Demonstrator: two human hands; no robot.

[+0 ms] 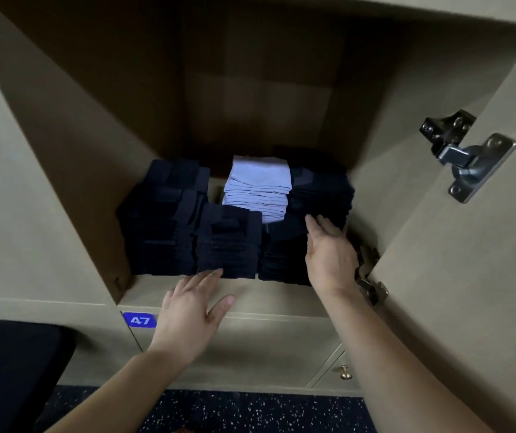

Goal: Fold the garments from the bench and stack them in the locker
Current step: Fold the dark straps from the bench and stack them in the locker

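Folded clothes stand in upright piles on the floor of the open locker, with both hands at the front piles.

The middle front pile and the right front pile are dark, their layered edges facing the opening; which way their long axis runs cannot be told. The left hand reaches with straight, relaxed fingers, the tips touching the middle front pile's base. The right hand lies flat against the right front pile's side, fingers straight and holding nothing. Behind are a pale pile, a dark left pile and a dark back right pile. The upper half of the locker is free. The door stands open on the right, its lower hinge just beside the right wrist. A blue tag marked 47 sits below the sill.
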